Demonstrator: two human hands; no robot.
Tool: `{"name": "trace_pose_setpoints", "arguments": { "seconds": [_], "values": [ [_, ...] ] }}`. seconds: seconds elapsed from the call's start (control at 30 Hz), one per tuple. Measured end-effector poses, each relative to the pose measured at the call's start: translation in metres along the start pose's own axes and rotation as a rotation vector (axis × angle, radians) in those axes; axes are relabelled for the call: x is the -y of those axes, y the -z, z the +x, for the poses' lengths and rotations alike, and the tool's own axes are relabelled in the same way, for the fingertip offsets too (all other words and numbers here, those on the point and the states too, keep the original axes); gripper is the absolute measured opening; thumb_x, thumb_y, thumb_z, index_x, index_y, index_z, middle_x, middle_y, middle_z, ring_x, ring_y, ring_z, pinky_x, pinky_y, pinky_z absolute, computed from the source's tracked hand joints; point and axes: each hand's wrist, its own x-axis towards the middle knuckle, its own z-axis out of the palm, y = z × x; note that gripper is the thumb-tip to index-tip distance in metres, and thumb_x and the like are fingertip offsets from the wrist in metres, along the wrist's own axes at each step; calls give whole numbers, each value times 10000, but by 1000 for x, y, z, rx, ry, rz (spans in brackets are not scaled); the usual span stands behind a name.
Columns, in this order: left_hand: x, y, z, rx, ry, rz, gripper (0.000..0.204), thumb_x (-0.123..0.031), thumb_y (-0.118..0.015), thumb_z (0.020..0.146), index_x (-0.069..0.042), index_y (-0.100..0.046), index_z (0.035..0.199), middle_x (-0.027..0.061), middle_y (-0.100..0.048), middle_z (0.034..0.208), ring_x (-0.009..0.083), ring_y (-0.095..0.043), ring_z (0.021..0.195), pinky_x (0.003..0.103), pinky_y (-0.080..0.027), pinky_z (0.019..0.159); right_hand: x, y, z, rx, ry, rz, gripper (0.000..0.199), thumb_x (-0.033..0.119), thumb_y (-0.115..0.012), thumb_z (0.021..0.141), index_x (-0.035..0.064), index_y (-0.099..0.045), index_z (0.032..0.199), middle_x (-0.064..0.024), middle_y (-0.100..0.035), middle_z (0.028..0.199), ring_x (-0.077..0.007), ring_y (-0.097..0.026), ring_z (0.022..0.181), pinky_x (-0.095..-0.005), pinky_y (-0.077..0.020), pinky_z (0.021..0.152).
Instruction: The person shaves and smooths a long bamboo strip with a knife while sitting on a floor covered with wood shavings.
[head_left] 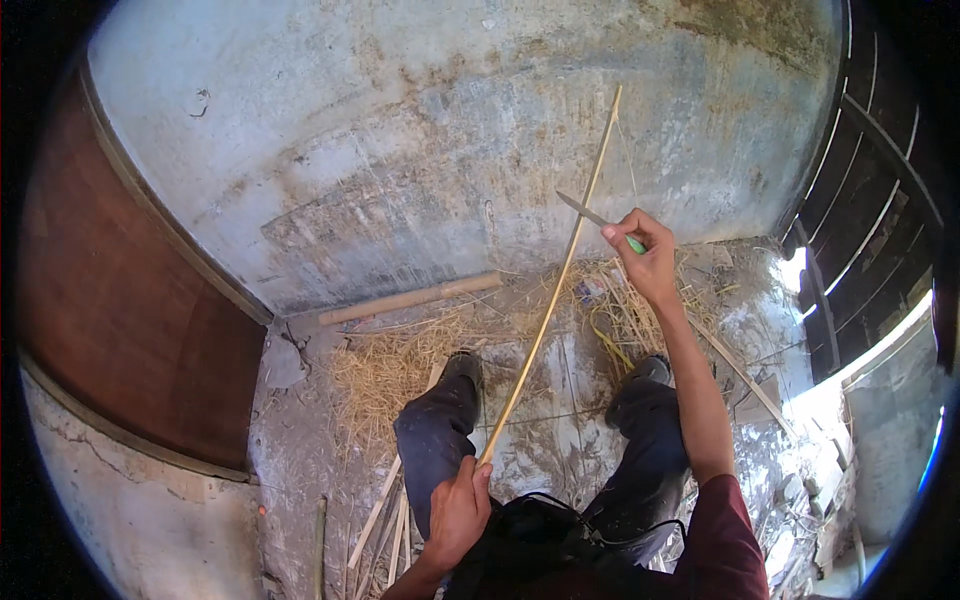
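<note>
My left hand (460, 508) is closed around the near end of a long, thin, yellowish strip that looks like bamboo (546, 325). The strip slants up and away to the right, its far end in front of the wall. My right hand (645, 255) grips a knife (583, 208) by its green handle, most of which the fingers hide. The blade points up and to the left and crosses the strip in its upper half; whether it touches I cannot tell. A thin fibre hangs from near the strip's far tip.
A heap of pale shavings (395, 365) lies left of my feet, with more shavings (635, 318) to the right. A tan pole (410, 298) rests along the stained wall (400, 170). Loose sticks (375, 515) lie beside my left leg. A brown door (140, 290) stands at left, dark slats (870, 200) at right.
</note>
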Motion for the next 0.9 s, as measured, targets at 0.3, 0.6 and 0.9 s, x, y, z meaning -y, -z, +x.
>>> {"name": "trace_pose_setpoints", "arguments": {
  "seconds": [0.3, 0.6, 0.9],
  "values": [
    [13, 9, -19, 39, 29, 52, 279, -290, -522, 1126, -27, -601, 1077, 292, -688, 774, 540, -674, 747, 642, -505, 663, -30, 21, 39, -66, 30, 12, 273, 97, -778, 1003, 9, -590, 825, 20, -596, 773, -47, -577, 838, -264, -497, 815],
    [19, 14, -30, 63, 36, 28, 281, -286, -510, 1133, -32, -595, 1047, 287, -663, 746, 537, -663, 723, 645, -488, 646, -52, 42, 84, -149, 56, -147, 287, 174, -782, 1006, 27, -615, 824, 10, -594, 752, -62, -541, 761, -270, -461, 732],
    [35, 12, -13, 108, -22, -162, 316, -292, -457, 1154, -23, -581, 1044, 284, -651, 804, 553, -634, 811, 617, -453, 680, -14, 23, 52, -41, -443, 473, 183, 215, -702, 1042, 82, -620, 1137, -45, -653, 909, -68, -472, 634, -260, -335, 579]
  ]
}}
